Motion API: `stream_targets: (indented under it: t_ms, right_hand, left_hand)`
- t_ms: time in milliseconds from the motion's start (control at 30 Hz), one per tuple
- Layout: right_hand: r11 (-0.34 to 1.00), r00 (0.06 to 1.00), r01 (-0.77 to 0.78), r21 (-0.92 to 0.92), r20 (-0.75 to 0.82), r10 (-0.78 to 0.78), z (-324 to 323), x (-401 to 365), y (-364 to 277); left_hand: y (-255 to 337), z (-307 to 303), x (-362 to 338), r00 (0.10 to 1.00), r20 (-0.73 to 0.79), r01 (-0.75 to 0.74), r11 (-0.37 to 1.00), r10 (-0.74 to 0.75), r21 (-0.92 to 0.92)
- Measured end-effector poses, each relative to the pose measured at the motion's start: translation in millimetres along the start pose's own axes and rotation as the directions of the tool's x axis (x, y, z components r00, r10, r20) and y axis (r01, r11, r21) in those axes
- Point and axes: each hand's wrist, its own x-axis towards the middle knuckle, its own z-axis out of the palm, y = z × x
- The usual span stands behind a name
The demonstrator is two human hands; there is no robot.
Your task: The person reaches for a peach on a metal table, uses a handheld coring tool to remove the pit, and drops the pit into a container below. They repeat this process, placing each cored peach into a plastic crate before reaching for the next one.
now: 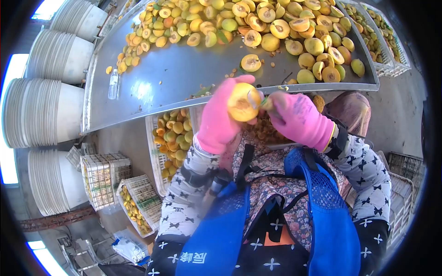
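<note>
My left hand (217, 120), in a pink glove, is closed around a halved yellow peach (239, 105), its cut face turned toward me. My right hand (301, 118), also in a pink glove, grips a small tool (264, 103) with a greenish part showing. The tool's thin metal end meets the cut face of the peach; its exact shape is blurred and most of the handle is hidden in my fist. Both hands are above the near edge of a metal table (184, 73). Close beyond them on the table lies another peach half (251, 62).
Whole and halved peaches (212, 23) are heaped across the table's far side. A plastic bottle (113, 84) stands at its left. Below the edge is a crate of peaches (154, 156). Stacked white tubs (41, 110) and more crates (103, 177) are at left; filled crates (391, 69) stand far right.
</note>
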Motion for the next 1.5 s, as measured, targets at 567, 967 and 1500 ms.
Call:
stream_targets:
  t_ms: [567, 967, 1500]
  right_hand:
    - [0.949, 0.971, -0.156, 0.274, -0.134, 0.198, -6.7, 15.1, -5.1]
    - [0.992, 0.989, -0.077, -0.098, -0.135, 0.063, -5.2, -1.3, -27.0]
    - [0.978, 1.0, -0.023, 0.208, 0.002, 0.023, 28.0, -24.6, -35.1]
  left_hand:
    - [-23.8, 9.7, -7.9, 0.969, -0.134, -0.241, 0.919, 0.209, -0.313]
    - [-10.2, 25.1, -5.1, 0.982, -0.091, -0.19, 0.831, 0.167, -0.522]
    - [-15.0, 42.8, -15.8, 0.926, -0.305, -0.253, 0.966, 0.224, -0.06]
